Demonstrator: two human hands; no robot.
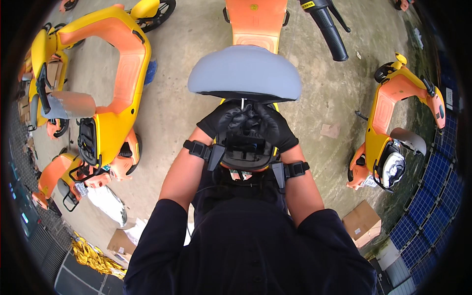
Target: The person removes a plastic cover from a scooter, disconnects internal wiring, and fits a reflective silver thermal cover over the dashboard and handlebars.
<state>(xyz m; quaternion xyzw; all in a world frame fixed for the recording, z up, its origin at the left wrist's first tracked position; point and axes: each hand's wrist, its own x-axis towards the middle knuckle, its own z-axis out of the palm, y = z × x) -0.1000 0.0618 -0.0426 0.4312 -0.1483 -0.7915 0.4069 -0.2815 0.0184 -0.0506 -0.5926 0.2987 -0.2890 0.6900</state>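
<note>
From where I stand, the grey, rounded scooter seat [244, 73] is tipped up just far of both hands, its long axis running left to right across them. The black-gloved left hand [221, 119] and black-gloved right hand [276, 127] meet under its near edge, fingers curled in together; I can't tell what they grip. A thin white rod [242, 103] sticks up between fingers and seat, slightly nearer the left hand. The seat's overhang crowds them from the far side, and a glossy black plastic compartment [244, 158] lies just near of them. 2 yellow-and-orange scooters stand well apart, 1 left [129, 81] and 1 right [385, 105]; a brown cardboard box [361, 219] sits near right.
</note>
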